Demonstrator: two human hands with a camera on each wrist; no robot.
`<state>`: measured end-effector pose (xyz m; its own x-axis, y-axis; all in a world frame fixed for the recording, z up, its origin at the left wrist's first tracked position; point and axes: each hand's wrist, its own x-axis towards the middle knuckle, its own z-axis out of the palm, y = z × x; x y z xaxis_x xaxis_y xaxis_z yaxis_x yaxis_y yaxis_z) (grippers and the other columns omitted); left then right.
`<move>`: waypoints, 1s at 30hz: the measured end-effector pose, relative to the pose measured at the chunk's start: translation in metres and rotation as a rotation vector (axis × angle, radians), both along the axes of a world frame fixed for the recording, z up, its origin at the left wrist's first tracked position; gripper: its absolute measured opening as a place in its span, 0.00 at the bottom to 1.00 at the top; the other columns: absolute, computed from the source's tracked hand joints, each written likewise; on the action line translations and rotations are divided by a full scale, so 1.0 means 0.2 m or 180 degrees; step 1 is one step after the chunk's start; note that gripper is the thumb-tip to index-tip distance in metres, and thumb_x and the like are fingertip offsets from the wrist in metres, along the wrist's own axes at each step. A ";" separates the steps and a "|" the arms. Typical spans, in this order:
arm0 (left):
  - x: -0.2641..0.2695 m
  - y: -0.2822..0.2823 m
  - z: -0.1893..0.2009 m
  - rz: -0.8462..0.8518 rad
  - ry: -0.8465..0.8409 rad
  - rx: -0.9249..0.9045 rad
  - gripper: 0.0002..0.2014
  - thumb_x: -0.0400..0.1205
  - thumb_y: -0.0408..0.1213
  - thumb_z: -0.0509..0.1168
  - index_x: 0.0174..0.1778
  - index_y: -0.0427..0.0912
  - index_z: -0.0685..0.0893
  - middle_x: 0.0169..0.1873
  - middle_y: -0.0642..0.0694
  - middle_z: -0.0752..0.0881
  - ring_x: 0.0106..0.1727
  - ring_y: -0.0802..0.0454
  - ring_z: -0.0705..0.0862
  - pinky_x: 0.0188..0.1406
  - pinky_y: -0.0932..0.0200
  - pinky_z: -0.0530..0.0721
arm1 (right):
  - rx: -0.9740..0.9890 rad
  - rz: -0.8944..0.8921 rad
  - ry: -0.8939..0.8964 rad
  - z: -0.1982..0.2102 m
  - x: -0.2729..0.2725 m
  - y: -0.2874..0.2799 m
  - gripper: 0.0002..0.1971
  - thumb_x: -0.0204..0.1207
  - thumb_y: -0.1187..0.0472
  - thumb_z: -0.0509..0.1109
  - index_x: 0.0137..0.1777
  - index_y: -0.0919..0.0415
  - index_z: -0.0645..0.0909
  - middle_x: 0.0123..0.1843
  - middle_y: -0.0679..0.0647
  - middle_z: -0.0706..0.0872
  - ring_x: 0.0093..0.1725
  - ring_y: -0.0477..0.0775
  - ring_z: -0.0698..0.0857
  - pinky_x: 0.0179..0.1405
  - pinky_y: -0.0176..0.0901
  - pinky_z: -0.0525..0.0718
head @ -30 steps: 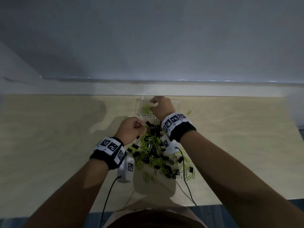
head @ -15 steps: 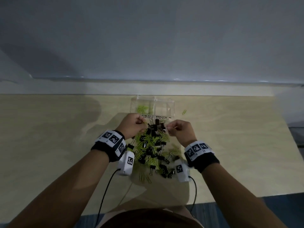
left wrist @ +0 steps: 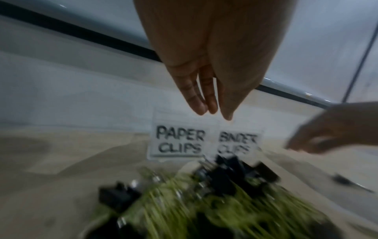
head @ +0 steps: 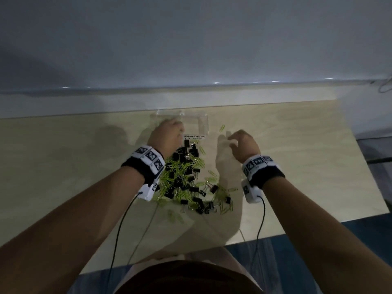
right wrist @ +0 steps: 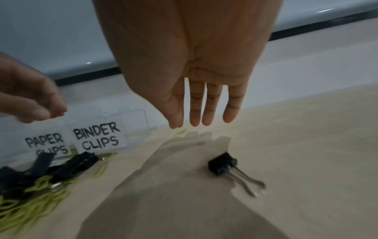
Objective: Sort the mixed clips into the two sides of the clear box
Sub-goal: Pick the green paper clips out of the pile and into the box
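A clear box (head: pixel 202 122) with two sides stands at the back of the table; its labels read PAPER CLIPS (left wrist: pixel 180 142) and BINDER CLIPS (right wrist: pixel 98 137). In front of it lies a mixed pile (head: pixel 186 179) of black binder clips and green paper clips. My left hand (head: pixel 169 132) hovers over the box's left side, its fingers (left wrist: pixel 212 111) straight and close together, with no clip visible in them. My right hand (head: pixel 241 143) is to the right of the box, fingers (right wrist: pixel 206 113) straight and empty. One black binder clip (right wrist: pixel 223 166) lies on the table under it.
A loose green paper clip (head: pixel 222 127) lies right of the box. The light wood table (head: pixel 63 166) ends at a wall ledge behind the box and at its front edge near my body. Thin cables (head: pixel 118 230) hang from both wrist cameras.
My left hand has gone forward from the pile to above the box's left side. My right hand has left the pile, swung right and straightened its fingers.
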<state>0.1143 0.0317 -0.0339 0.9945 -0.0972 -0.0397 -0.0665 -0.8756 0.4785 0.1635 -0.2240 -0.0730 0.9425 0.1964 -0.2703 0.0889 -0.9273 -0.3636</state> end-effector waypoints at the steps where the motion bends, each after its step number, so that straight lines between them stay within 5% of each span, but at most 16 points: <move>1: -0.05 -0.05 -0.02 -0.0205 0.0143 -0.0045 0.07 0.82 0.35 0.63 0.54 0.42 0.83 0.53 0.47 0.82 0.55 0.50 0.80 0.58 0.57 0.79 | -0.0083 0.0153 0.0029 -0.01 0.04 0.03 0.15 0.73 0.68 0.64 0.58 0.60 0.82 0.65 0.60 0.78 0.62 0.62 0.79 0.61 0.52 0.80; 7: -0.24 -0.27 -0.18 -0.1288 0.0762 0.0108 0.18 0.82 0.35 0.63 0.68 0.40 0.78 0.65 0.46 0.78 0.66 0.49 0.72 0.67 0.55 0.73 | -0.0698 0.0857 0.0602 0.02 -0.04 0.15 0.30 0.72 0.68 0.59 0.76 0.58 0.63 0.78 0.57 0.65 0.65 0.65 0.79 0.63 0.59 0.79; 10: -0.29 -0.24 -0.21 -0.1450 0.0766 0.0173 0.17 0.81 0.31 0.63 0.66 0.38 0.80 0.65 0.45 0.78 0.67 0.47 0.72 0.66 0.51 0.75 | -0.0485 0.1278 0.0315 0.07 -0.25 0.15 0.22 0.73 0.65 0.62 0.68 0.59 0.69 0.74 0.59 0.72 0.59 0.61 0.83 0.61 0.55 0.82; 13: -0.30 -0.16 -0.21 -0.1468 0.0620 0.0296 0.16 0.79 0.27 0.63 0.63 0.39 0.82 0.62 0.44 0.80 0.65 0.47 0.74 0.64 0.54 0.77 | -0.0018 0.1675 0.0065 0.04 -0.42 0.05 0.18 0.74 0.65 0.69 0.64 0.54 0.79 0.76 0.51 0.72 0.64 0.55 0.82 0.67 0.48 0.76; 19: -0.27 -0.22 -0.19 -0.1559 0.0726 0.0138 0.19 0.80 0.31 0.64 0.68 0.40 0.78 0.65 0.47 0.78 0.67 0.50 0.72 0.69 0.54 0.74 | 0.0397 0.1139 0.0040 0.00 -0.56 -0.21 0.19 0.70 0.70 0.71 0.61 0.56 0.82 0.62 0.53 0.81 0.57 0.54 0.82 0.55 0.49 0.86; 26: -0.25 -0.39 -0.19 -0.1803 0.1137 0.0394 0.37 0.71 0.39 0.75 0.76 0.43 0.68 0.68 0.48 0.70 0.69 0.50 0.68 0.74 0.53 0.70 | 0.0533 0.0624 0.0287 -0.04 -0.62 -0.25 0.24 0.66 0.68 0.77 0.63 0.58 0.80 0.52 0.55 0.78 0.42 0.51 0.82 0.46 0.48 0.88; 30: -0.23 -0.40 -0.21 -0.1674 0.1179 0.0219 0.30 0.69 0.38 0.77 0.68 0.45 0.76 0.58 0.50 0.74 0.61 0.52 0.73 0.66 0.55 0.74 | 0.0668 0.0428 0.0351 -0.04 -0.60 -0.12 0.27 0.63 0.65 0.80 0.64 0.58 0.79 0.57 0.55 0.77 0.50 0.53 0.81 0.57 0.44 0.84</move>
<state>0.0677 -0.0484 -0.0755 0.7341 -0.5527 -0.3946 -0.3362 -0.8007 0.4959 0.0436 -0.2486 -0.0819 0.8714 0.3804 -0.3099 0.1555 -0.8131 -0.5609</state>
